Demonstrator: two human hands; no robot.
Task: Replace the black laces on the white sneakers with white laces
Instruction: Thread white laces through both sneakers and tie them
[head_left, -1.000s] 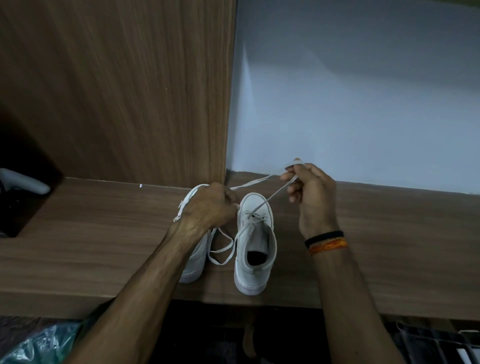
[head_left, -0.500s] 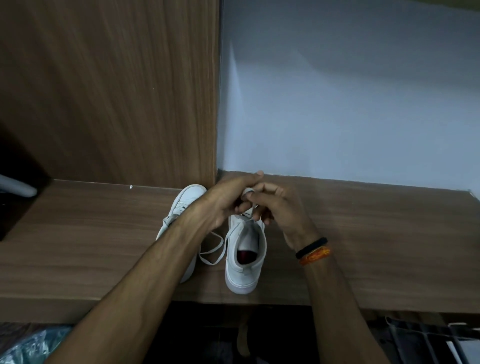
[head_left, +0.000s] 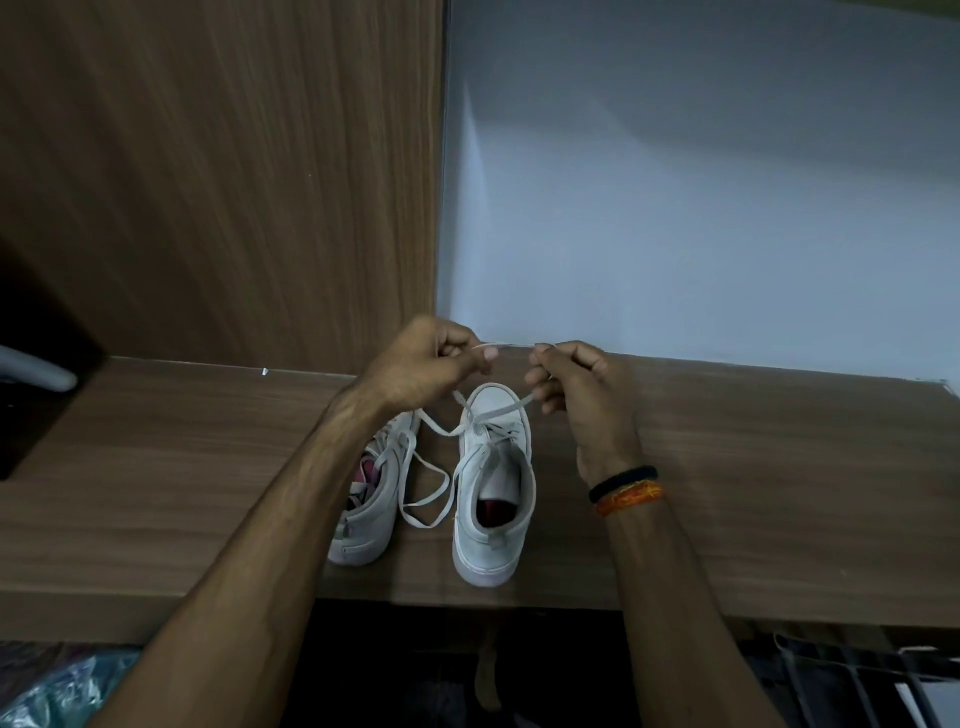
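Your left hand (head_left: 426, 364) and right hand (head_left: 571, 384) each pinch the white lace (head_left: 498, 410) in curled fingers above the right-side sneaker (head_left: 491, 499) on the tabletop (head_left: 753, 467)

The left forearm (head_left: 291, 519) covers most of the left sneaker (head_left: 371, 512), leaving only its heel, collar and part of the lacing in sight. The left hand (head_left: 426, 364) and right hand (head_left: 576, 389) curl round the ends of the white lace (head_left: 493, 410), so the tips are hidden inside the fingers. A grey rounded object (head_left: 36, 371) at the far left is cut off by the frame edge. Below the surface (head_left: 779, 493), the dark space holds shapes too dim to identify.
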